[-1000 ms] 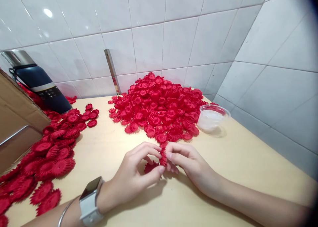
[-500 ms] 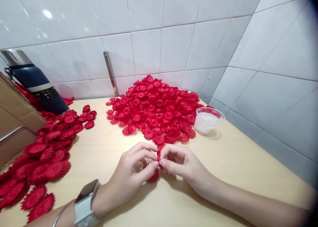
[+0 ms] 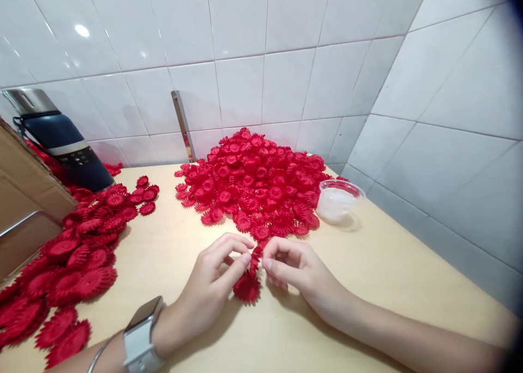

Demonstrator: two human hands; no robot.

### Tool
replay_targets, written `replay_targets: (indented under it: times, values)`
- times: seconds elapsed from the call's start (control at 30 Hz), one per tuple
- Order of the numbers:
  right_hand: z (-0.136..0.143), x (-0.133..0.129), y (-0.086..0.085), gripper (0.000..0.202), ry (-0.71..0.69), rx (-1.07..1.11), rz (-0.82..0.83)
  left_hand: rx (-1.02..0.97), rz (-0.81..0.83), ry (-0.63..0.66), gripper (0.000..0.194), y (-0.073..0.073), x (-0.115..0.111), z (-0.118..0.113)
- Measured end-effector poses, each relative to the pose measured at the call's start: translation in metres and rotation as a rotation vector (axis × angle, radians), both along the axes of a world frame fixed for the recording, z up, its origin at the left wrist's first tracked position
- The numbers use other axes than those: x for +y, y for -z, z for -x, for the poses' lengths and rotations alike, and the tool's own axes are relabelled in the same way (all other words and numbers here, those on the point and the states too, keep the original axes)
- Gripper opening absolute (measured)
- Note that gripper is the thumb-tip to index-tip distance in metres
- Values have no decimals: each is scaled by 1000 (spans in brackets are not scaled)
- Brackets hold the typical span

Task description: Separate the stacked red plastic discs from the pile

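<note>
Between my hands a red scalloped piece [image 3: 255,260] stands on its edge, in front of a large pile of red pieces [image 3: 249,182]. My left hand [image 3: 224,269] pinches this piece at its left side with thumb and fingers. Just to its right, my right hand [image 3: 300,269] has thumb and forefinger pressed together; anything between those fingertips is too small to make out. Another red piece [image 3: 247,288] lies on the table below the fingertips.
A clear plastic cup [image 3: 337,201] with whitish contents stands right of the pile. More red pieces [image 3: 90,253], a dark blue bottle [image 3: 67,144] and a cardboard box [image 3: 28,193] are at the left. Tiled walls [image 3: 237,84] border the table [image 3: 368,275].
My left fingertips have drawn slightly left, away from my right ones. More of the upright red piece and of the one below now shows. The view has shifted slightly.
</note>
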State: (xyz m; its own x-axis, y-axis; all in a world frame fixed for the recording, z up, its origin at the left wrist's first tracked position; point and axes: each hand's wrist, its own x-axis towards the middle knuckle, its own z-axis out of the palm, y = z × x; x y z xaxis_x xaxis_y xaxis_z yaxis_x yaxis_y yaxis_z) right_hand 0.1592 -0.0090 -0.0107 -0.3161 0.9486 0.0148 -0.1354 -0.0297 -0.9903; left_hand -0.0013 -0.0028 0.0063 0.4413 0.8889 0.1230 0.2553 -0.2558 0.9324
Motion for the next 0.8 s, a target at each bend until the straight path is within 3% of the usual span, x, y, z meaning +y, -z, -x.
replay_targets:
  times: [0.8]
  values:
    - [0, 1, 1, 13, -63, 80, -6, 84, -128, 61, 17, 2, -1, 0]
